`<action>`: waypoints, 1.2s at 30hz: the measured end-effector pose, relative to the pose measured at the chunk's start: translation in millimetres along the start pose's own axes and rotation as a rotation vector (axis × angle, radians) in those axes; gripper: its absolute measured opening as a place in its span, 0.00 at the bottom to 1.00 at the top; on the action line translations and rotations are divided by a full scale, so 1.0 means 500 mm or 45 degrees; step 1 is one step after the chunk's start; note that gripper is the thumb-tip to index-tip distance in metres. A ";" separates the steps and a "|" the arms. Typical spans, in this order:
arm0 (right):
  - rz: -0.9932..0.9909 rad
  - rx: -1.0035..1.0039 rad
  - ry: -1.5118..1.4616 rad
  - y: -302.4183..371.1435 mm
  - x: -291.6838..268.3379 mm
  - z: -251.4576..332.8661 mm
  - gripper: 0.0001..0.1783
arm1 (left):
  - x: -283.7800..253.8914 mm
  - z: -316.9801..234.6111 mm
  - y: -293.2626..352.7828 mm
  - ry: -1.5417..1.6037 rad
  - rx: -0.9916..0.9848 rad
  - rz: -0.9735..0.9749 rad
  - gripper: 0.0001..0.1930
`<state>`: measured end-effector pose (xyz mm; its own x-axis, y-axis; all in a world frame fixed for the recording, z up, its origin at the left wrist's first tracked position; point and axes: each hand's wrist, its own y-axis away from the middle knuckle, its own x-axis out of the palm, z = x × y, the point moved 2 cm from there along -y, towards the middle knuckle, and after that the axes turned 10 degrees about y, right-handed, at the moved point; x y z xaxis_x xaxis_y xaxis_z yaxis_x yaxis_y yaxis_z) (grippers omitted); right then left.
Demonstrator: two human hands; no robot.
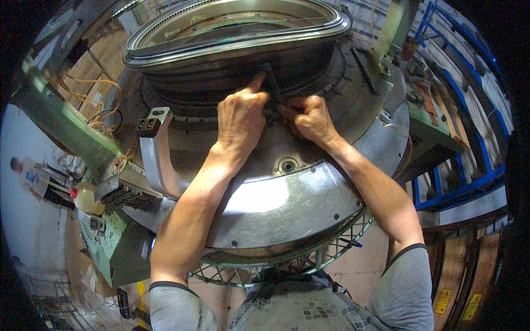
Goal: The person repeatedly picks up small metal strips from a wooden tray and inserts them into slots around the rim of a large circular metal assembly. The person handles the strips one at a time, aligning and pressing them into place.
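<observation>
A large round machine with a dark cylinder (pixel 193 88) and a shiny metal ring (pixel 243 59) around its top stands in front of me. Against the cylinder's near side is a thin, dark, flat metal strip (pixel 271 83), tilted slightly. My left hand (pixel 242 113) is closed beside the strip, its index finger reaching up along it and the other fingers curled; its thumb is hidden. From the right, my right hand (pixel 310 117) pinches the strip's lower end between thumb and curled fingers. The strip's exact kind cannot be made out.
A curved metal handle-like bracket (pixel 152 146) rises left of my left forearm. The polished lower ring (pixel 287 215) lies under my arms. Green posts (pixel 91 129) flank the machine, with orange cables (pixel 105 105) at left. A blue rack (pixel 464 187) stands right; a person (pixel 38 179) is far left.
</observation>
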<state>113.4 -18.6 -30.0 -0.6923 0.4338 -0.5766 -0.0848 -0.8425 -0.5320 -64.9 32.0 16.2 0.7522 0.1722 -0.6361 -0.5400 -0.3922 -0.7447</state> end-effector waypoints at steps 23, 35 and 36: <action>-0.025 0.002 0.049 0.001 -0.001 -0.002 0.07 | 0.006 0.004 0.001 0.013 0.025 -0.001 0.05; -0.002 0.043 0.068 0.001 -0.002 -0.002 0.12 | 0.006 0.004 0.001 0.019 0.010 0.048 0.04; -0.002 0.036 0.075 0.001 -0.002 0.000 0.12 | 0.006 0.004 0.001 0.017 0.008 0.054 0.04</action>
<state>114.3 -19.5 -29.6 -0.6488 0.4526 -0.6117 -0.1070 -0.8502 -0.5155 -63.8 34.0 13.5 0.7332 0.1436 -0.6647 -0.5740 -0.3934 -0.7182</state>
